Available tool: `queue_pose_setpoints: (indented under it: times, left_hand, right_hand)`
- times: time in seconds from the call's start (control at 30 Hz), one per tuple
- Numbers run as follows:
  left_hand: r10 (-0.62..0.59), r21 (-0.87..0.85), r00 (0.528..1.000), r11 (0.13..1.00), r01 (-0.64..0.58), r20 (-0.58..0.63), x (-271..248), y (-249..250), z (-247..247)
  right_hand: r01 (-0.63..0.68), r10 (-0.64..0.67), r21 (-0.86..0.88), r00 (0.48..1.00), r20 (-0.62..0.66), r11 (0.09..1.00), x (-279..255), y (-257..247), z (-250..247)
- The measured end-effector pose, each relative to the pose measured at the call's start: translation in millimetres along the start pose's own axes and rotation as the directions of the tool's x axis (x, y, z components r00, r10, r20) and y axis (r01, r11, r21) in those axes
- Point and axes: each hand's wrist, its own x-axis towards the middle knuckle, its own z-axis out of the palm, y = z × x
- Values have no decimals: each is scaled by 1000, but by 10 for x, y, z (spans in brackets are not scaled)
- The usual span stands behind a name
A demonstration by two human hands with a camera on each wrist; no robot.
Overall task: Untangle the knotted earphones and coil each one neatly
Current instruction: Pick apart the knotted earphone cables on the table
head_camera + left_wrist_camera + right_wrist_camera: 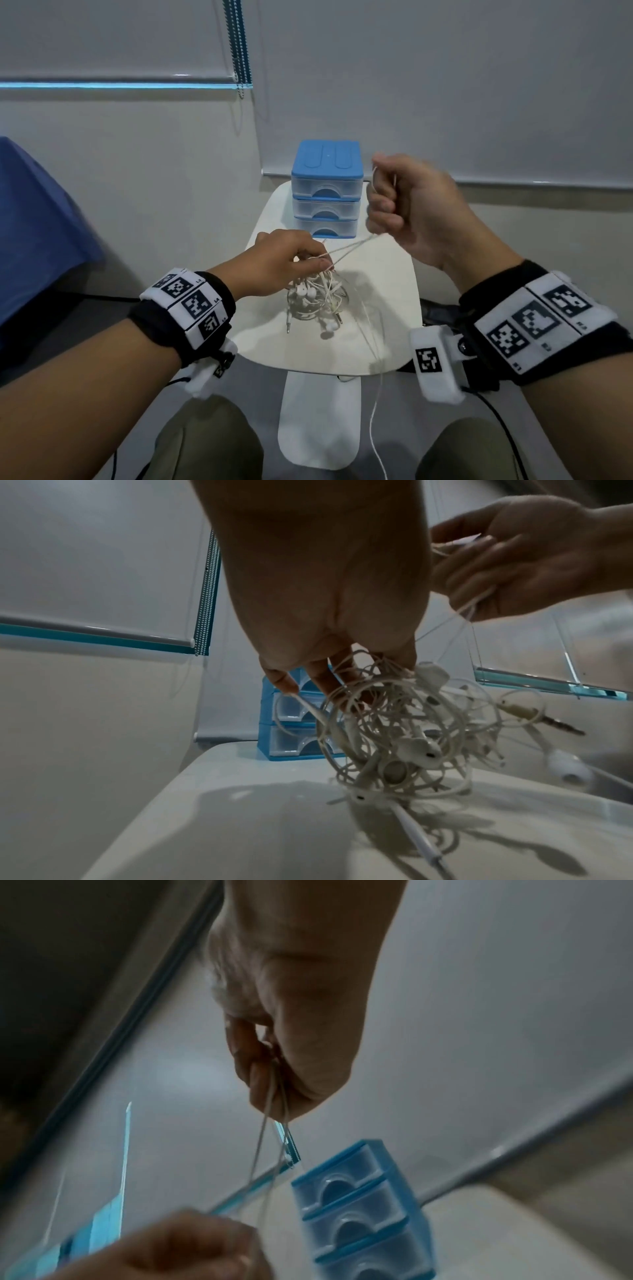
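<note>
A knotted bundle of white earphones [317, 296] hangs just above the small white table [387, 274]; earbuds and jack plugs dangle from it. My left hand [291, 260] pinches the top of the bundle [394, 737] from above. My right hand [404, 202], raised to the right in front of the drawers, is curled round several cable strands [270, 1123]. These strands [352, 245] run taut between both hands. One loose cable [375, 411] trails off the table's front edge toward my lap.
A blue three-drawer plastic organiser [327, 190] stands at the table's back edge, close behind my hands. A wall with roller blinds and a bead chain [239, 44] is behind. A blue cloth [30, 219] lies at the left. My knees are below the table.
</note>
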Motion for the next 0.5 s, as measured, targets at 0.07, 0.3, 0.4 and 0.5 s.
queue_pose_setpoints:
  times: [0.07,0.3,0.4,0.5]
  left_hand:
    - [7,6,1000,1000,-7,-9,6,26,-22]
    - [18,51,999,999,-15,-49,31,130,-41]
    - [-12,-5,998,1000,12,-63,28,124,-33]
    - [-33,-82,997,996,27,-74,41,121,-65]
  right_hand:
    - [-17,-14,-346,996,-86,938,33,28,-31]
    - [112,183,-980,973,142,167,17,249,12]
    - [143,-31,-753,986,161,642,26,190,49]
    - [258,-236,-370,966,106,892,28,13,111]
